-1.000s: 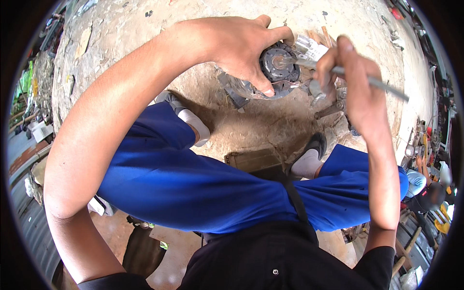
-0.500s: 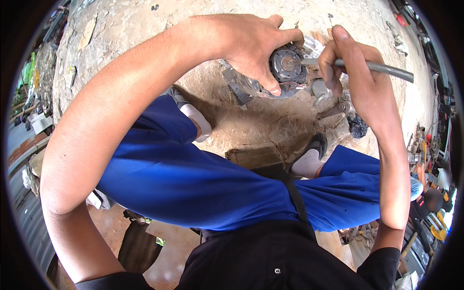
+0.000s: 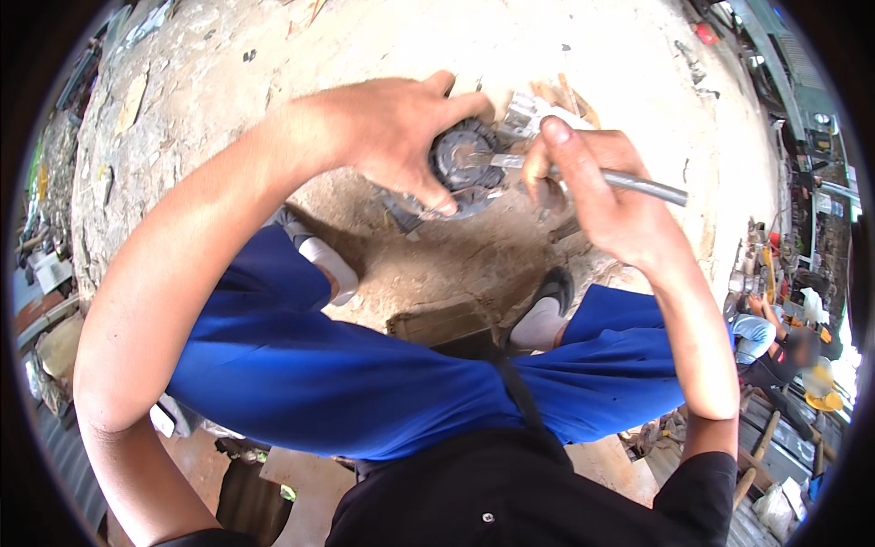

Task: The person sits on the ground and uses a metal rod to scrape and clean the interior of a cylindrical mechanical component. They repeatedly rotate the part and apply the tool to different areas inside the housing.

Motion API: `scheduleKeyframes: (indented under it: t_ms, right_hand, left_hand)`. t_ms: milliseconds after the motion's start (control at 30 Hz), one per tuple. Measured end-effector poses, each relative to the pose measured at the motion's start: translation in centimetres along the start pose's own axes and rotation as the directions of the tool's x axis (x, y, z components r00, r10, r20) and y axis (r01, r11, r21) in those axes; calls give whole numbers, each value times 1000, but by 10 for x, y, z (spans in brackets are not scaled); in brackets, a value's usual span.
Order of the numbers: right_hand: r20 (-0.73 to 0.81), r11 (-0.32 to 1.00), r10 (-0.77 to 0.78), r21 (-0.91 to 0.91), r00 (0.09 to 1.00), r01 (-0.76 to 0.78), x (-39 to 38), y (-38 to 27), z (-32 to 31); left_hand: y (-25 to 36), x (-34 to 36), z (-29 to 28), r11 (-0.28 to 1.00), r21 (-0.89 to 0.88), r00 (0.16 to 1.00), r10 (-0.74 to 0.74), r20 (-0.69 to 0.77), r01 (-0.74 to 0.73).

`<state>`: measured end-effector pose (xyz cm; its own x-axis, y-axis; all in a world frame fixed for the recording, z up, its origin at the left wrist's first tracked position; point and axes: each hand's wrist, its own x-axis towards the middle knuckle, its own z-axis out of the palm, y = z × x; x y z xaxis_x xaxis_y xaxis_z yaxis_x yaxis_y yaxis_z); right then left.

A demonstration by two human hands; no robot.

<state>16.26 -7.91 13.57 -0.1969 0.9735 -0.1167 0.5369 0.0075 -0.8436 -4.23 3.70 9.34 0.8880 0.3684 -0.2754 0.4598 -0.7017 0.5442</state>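
My left hand (image 3: pixel 387 132) curls around a round dark metal part (image 3: pixel 461 150), thumb at its near side and fingers at its far side. The part has a ring of raised segments and a rusty-brown centre; what lies beneath it is partly hidden. In my right hand (image 3: pixel 606 187) is a grey metal rod (image 3: pixel 649 187) with a flattened, chisel-like end. That end lies against or just over the part's centre; I cannot tell if it touches. The rod's rear end sticks out past the hand to the right.
Pale metal pieces (image 3: pixel 527 114) lie just beyond the round part on the rough ground. A flat brown block (image 3: pixel 437 324) sits between my feet. At far right, another person (image 3: pixel 784 351) sits among tools and scrap. Corrugated metal sheets edge the left side.
The whole view has shifted, so hands, part and feet appear lower and further left. My left hand stays around the part, and the rod's flat end remains at its centre.
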Motion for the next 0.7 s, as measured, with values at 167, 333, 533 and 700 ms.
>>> scheduleKeyframes:
  t_ms: [167,333,533,700]
  right_hand:
    - [84,971,-162,-162,983,174,-3,-5,10]
    - [17,990,66,-130,998,-63,-4,-7,-5]
    - [46,975,117,-196,992,-106,-15,2,-7]
    - [4,978,-39,-205,999,39,-9,5,4]
  left_hand:
    - [0,9,1,997,70,1000,-22,-1,22]
    - [4,9,-2,996,83,1000,-17,16,15]
    - [8,15,-7,995,98,999,-12,50,7]
    - [3,18,0,994,99,998,50,-29,-47]
